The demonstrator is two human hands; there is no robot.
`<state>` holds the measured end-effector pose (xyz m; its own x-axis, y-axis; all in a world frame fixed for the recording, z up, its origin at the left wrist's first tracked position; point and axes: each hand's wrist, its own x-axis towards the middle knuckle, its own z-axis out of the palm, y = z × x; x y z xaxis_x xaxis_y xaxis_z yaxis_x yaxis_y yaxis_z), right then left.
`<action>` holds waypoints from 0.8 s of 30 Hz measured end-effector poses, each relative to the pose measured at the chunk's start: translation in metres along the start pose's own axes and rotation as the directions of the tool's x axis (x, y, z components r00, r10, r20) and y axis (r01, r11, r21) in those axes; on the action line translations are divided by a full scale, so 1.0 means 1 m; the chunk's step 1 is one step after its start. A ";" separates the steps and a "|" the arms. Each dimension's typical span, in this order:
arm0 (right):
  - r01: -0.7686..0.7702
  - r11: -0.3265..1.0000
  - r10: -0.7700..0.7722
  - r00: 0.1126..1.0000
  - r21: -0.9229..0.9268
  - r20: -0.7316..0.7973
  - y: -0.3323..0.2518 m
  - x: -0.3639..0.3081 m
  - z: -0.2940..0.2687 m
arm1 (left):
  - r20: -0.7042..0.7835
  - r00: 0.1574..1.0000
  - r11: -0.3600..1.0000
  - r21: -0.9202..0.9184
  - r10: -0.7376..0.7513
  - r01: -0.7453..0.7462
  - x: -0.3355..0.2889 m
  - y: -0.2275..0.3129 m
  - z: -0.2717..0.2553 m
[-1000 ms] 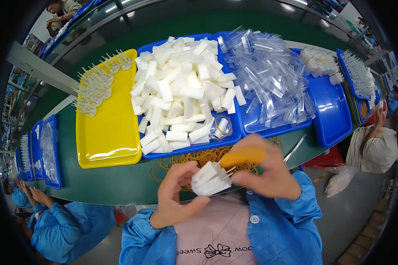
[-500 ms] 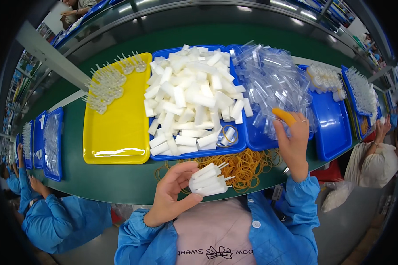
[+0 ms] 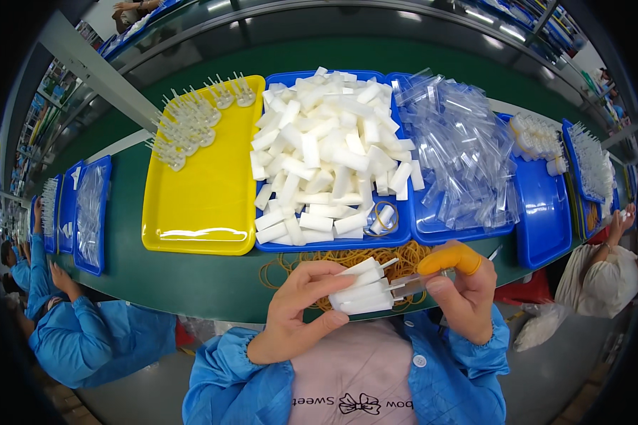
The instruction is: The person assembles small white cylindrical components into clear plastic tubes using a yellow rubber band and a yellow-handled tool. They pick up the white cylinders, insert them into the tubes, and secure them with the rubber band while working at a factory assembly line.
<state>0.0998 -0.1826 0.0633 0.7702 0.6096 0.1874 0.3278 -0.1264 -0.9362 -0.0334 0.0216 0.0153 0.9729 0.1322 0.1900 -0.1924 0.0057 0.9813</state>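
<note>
My left hand (image 3: 298,301) is closed round a white foam-block bundle (image 3: 361,296) with thin pale stems sticking out on its right. In my right hand (image 3: 468,294), thumb and forefinger pinch a clear plastic sleeve (image 3: 408,285), its free end at one of the stems. Whether the stem is inside the sleeve I cannot tell. An orange finger cot (image 3: 452,259) covers the right forefinger. Behind the hands, loose yellow-brown rubber bands (image 3: 290,270) lie in a heap, partly hidden by my fingers and the bundle.
On the green table (image 3: 131,283) stand a yellow tray (image 3: 198,219) with stemmed clear parts (image 3: 186,131), a blue tray (image 3: 290,246) heaped with white foam blocks (image 3: 322,159), and another of clear sleeves (image 3: 461,156). White round parts (image 3: 536,134) sit farther right. Co-workers (image 3: 99,340) flank both sides.
My right hand has come from the sleeve tray down to the bundle, bringing a clear sleeve to its stems. The left hand with the bundle has shifted slightly right.
</note>
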 end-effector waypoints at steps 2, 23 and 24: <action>-0.017 0.999 0.017 1.000 0.029 -0.007 0.002 -0.001 0.004 | -0.004 0.998 0.994 0.091 0.060 -0.059 0.001 0.002 0.000; 0.158 0.954 -0.181 0.981 -0.255 -0.067 0.002 -0.004 0.015 | -0.009 0.999 0.987 0.152 0.050 -0.048 0.000 0.002 0.000; 0.059 0.990 -0.068 0.995 -0.126 -0.072 0.002 -0.003 0.016 | 0.002 0.999 0.989 0.139 0.047 -0.047 0.000 0.002 0.001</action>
<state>0.0897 -0.1723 0.0560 0.7836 0.5585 0.2720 0.4387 -0.1876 -0.8788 -0.0336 0.0210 0.0173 0.9629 0.1305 0.2362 -0.2182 -0.1385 0.9660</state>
